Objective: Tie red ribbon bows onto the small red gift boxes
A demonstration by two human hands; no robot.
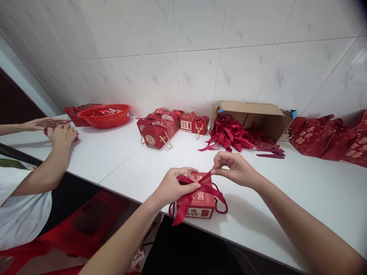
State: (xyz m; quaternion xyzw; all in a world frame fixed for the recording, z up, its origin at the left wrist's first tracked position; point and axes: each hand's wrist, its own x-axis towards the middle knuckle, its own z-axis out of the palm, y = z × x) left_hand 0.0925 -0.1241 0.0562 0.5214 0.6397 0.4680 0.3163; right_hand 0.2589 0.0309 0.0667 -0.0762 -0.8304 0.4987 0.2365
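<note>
A red gift box (197,212) with dark red cord handles lies at the table's front edge. Across its top runs a red ribbon (185,205), crossed and looped at the middle. My left hand (177,185) rests on the box's left side, thumb and fingers pinching the ribbon at the crossing. Just above the box's right side, my right hand (233,168) pinches a ribbon end between thumb and fingertips, pulled up and to the right.
Behind are small red boxes (155,137), a cardboard box (252,108) spilling ribbons (229,133), and red bags (312,137) at right. A red basin (111,121) stands at back left, near another person's hands (61,131) on a red item.
</note>
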